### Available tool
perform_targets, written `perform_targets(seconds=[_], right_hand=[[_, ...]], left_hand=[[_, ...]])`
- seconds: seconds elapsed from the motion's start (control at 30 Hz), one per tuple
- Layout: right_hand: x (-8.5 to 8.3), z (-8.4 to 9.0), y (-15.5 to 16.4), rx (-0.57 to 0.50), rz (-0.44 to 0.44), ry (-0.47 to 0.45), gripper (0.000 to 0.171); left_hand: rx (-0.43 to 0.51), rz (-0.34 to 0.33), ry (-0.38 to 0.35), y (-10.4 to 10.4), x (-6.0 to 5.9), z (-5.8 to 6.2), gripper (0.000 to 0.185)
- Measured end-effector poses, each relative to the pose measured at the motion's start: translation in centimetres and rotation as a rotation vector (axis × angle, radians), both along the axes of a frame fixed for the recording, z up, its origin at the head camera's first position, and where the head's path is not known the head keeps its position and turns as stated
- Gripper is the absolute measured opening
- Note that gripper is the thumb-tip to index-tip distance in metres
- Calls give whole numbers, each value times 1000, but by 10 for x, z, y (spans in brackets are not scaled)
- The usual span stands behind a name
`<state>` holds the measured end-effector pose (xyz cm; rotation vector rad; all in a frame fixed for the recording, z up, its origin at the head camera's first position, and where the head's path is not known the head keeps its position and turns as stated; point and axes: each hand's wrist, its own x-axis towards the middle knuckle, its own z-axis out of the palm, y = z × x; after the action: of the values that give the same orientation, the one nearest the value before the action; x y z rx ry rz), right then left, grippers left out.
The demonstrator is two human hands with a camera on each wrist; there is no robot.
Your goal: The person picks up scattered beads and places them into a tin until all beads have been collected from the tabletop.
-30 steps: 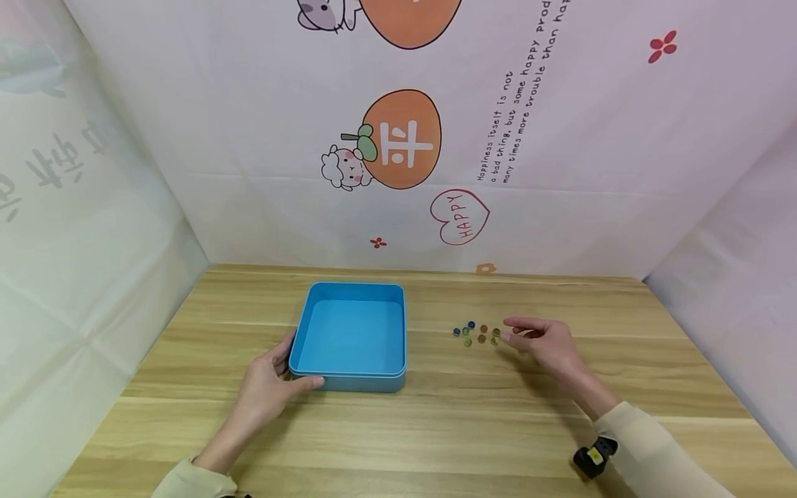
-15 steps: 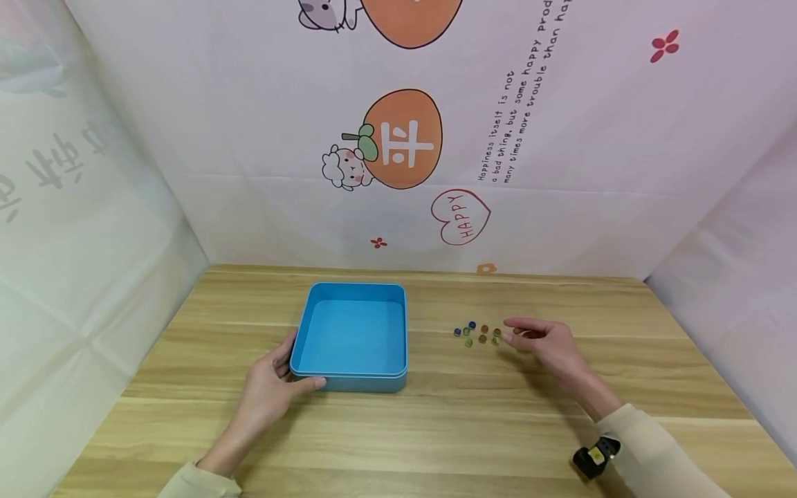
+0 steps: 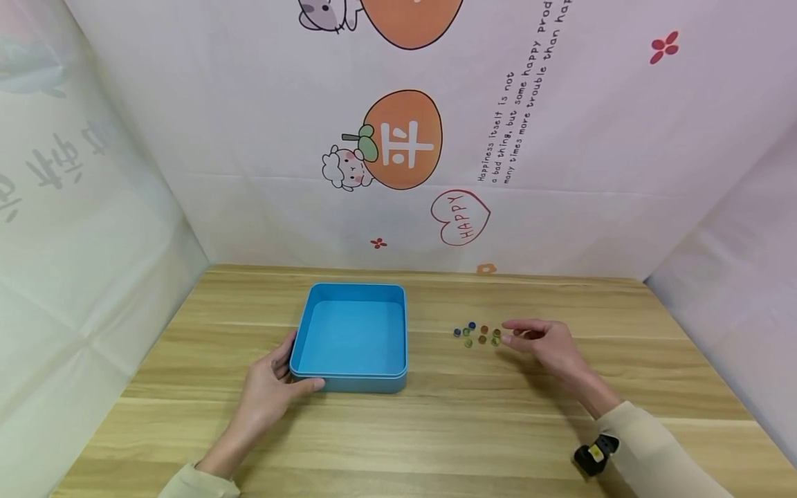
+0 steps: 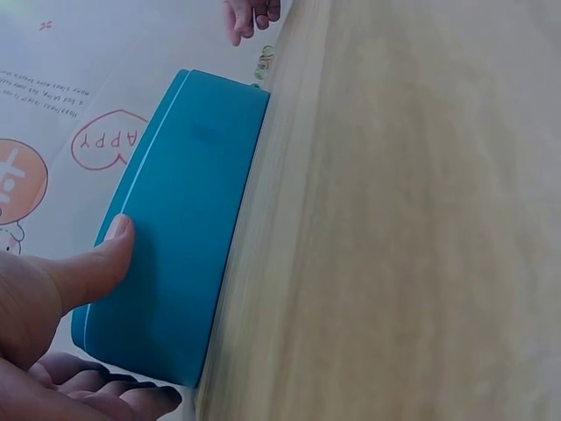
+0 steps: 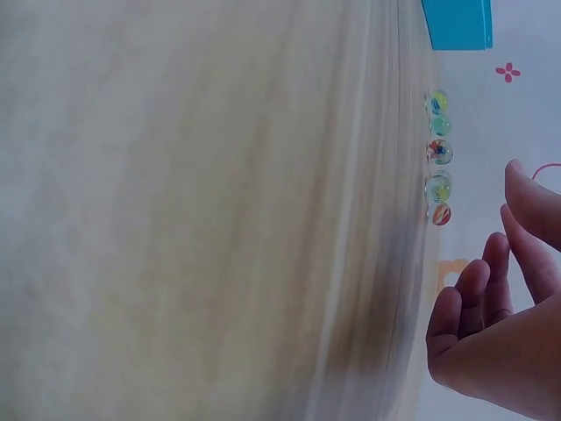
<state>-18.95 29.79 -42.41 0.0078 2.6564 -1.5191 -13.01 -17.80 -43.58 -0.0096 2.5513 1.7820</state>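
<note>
A square, open-topped blue box (image 3: pixel 349 339) stands on the table left of centre. My left hand (image 3: pixel 264 394) grips its near left corner: the thumb lies on the front wall and the fingers are along the left side, as the left wrist view also shows. Several small glass marbles (image 3: pixel 482 339), blue, green, yellowish and orange-brown, lie in a loose cluster right of the box. Just to their right hovers my right hand (image 3: pixel 548 346), thumb and fingers apart and loosely bent. In the right wrist view this hand (image 5: pixel 504 333) holds nothing, and the marbles (image 5: pixel 440 152) sit beyond the fingertips.
The wooden table (image 3: pixel 398 436) reaches back to a white printed cloth (image 3: pixel 280 228), with more cloth hanging at the left and right sides. A black wrist-worn device (image 3: pixel 594 456) sits at the right sleeve.
</note>
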Motion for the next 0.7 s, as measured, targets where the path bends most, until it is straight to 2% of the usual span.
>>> perform_targets(seconds=[0.23, 0.7], right_hand=[[2, 1, -2, -16, 9, 9, 45], [1, -1, -1, -7, 0, -17, 53]], left_hand=[[56, 0, 4, -4, 2, -1, 95], [93, 20, 19, -4, 4, -2, 89]])
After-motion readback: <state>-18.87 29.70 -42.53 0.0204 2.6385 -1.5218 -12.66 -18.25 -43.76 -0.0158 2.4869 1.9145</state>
